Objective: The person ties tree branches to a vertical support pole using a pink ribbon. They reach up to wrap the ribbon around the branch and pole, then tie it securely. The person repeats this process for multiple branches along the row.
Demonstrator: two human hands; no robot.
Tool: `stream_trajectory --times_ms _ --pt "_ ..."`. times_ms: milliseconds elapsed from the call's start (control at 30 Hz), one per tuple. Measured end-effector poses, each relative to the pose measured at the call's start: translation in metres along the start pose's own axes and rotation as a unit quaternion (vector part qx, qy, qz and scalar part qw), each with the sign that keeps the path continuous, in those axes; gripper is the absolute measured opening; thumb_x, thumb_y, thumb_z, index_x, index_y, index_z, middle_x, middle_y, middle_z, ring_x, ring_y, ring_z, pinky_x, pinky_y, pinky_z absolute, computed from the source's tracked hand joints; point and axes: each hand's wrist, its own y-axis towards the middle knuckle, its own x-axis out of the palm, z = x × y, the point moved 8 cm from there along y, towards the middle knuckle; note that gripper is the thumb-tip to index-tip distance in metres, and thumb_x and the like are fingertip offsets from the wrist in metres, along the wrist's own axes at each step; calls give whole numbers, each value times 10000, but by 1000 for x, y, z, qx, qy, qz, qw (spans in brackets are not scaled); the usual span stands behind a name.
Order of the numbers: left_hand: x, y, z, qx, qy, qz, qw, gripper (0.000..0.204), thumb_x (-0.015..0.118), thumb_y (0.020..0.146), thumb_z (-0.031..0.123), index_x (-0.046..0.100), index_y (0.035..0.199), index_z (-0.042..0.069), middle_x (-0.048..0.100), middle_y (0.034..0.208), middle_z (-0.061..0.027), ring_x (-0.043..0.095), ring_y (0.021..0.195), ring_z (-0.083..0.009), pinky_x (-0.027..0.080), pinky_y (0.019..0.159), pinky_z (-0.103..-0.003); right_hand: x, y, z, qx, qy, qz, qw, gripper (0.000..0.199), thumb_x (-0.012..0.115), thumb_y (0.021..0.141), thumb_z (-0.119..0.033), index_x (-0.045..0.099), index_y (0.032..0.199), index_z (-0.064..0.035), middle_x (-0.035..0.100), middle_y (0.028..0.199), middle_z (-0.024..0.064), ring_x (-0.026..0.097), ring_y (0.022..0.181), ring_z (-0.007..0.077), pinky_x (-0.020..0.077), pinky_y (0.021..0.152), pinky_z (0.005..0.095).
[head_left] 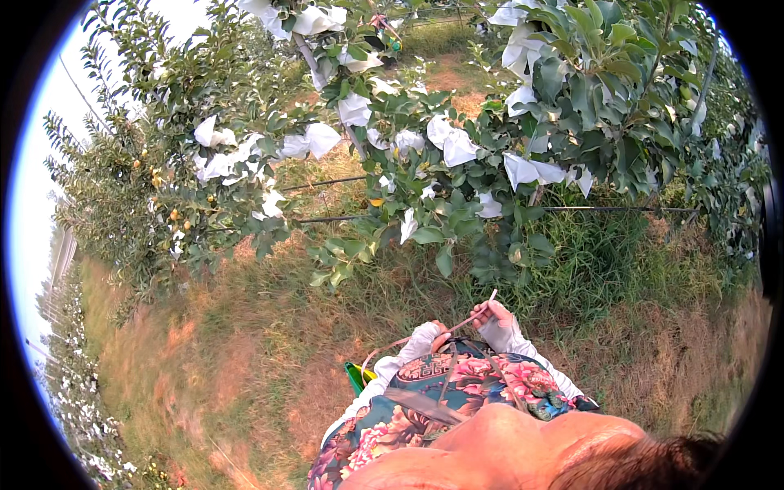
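Note:
In front of my body, a thin pinkish-brown strip (465, 323) stretches between my two hands. My left hand (440, 334) closes round it at the lower side, fingers curled. My right hand (493, 314) pinches it higher up, and a short end sticks out above the fingers. From the left hand the strip loops back down along my left forearm. Pale sleeves reach over both hands up to the fingers. Beside the left forearm is a green and yellow object (358, 376), partly hidden by the sleeve.
Ahead stand fruit trees with many white bags (459, 147) among the leaves. Dark horizontal lines (604, 209) run through the lower branches. Small yellowish fruit (174, 215) hangs at the left. Tall green grass (572, 261) grows under the trees; drier grass (245, 359) covers the ground nearer me.

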Motion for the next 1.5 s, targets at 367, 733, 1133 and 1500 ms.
stream_trajectory --times_ms 367,733,1133,1500 --pt "9 -12 -27 16 -33 30 999 69 612 779 63 551 774 31 532 703 -127 520 669 -306 405 584 -377 -13 -3 8 7 56 39 998 197 533 874 -244 547 980 -78 592 875 61 585 827 208 467 719 330" --pt "10 -16 -11 -117 -79 0 990 39 557 832 40 570 846 6 557 741 -91 531 680 -201 424 626 -299 -36 3 13 29 111 30 993 207 543 871 -232 548 991 -63 589 856 64 586 801 209 484 684 330" --pt "15 -14 7 -209 -165 28 964 70 516 860 18 538 794 15 489 676 -34 425 605 -106 368 551 -257 -49 5 9 33 133 32 990 190 549 857 -257 565 917 -77 599 824 58 585 789 204 468 686 339" --pt "18 -10 -3 -219 -119 10 968 89 541 866 98 572 856 15 556 713 -78 506 650 -155 410 582 -290 -50 9 1 30 143 11 989 154 536 868 -218 555 924 -75 602 821 58 593 777 210 479 655 335"
